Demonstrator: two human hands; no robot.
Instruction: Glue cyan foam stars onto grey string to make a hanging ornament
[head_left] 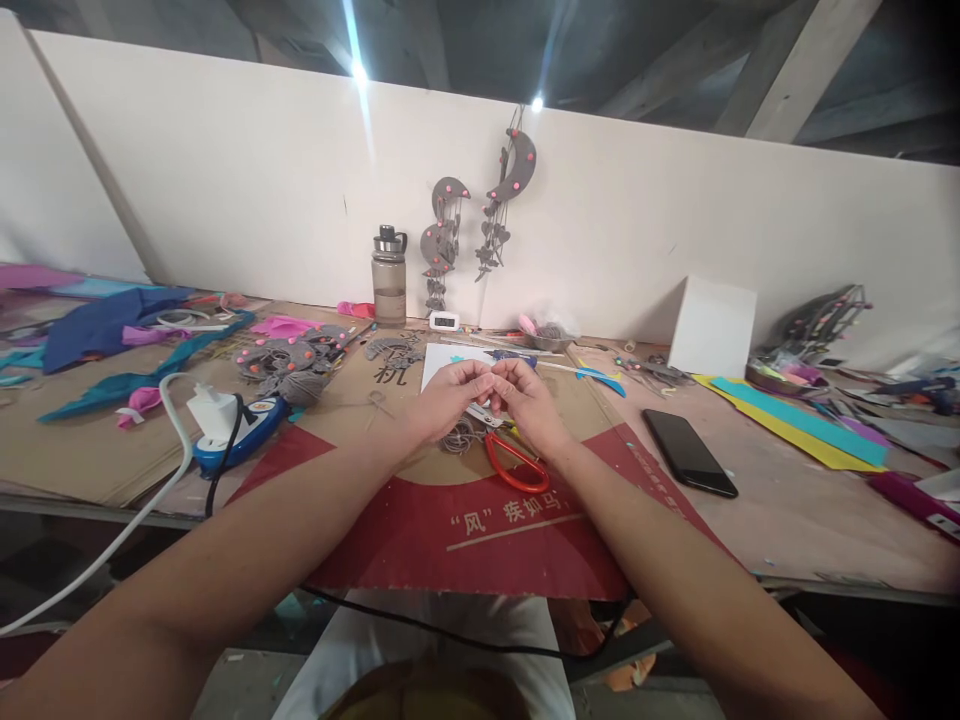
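My left hand [454,398] and my right hand [529,400] meet over the middle of the cardboard sheet [420,470], thumbs and fingertips pinched together. Whatever lies between the fingertips is too small to make out. Just below the hands are scissors [517,470] with red-orange handles, partly covered by the fingers. Beside them sits a small tangle of grey yarn [459,437]. A thin grey strand with a loop [377,402] lies on the cardboard left of my left hand. Behind the hands, a white sheet [435,362] bears a teal scrap, and a blue tool [515,357] is partly hidden.
Grey crescent hangings [514,170] with pink dots hang on the white partition [262,180]. A bottle [388,280] stands at the back. To the left are a blue power strip [244,440], grey felt pieces [289,355] and coloured cloth; to the right, a phone [688,452].
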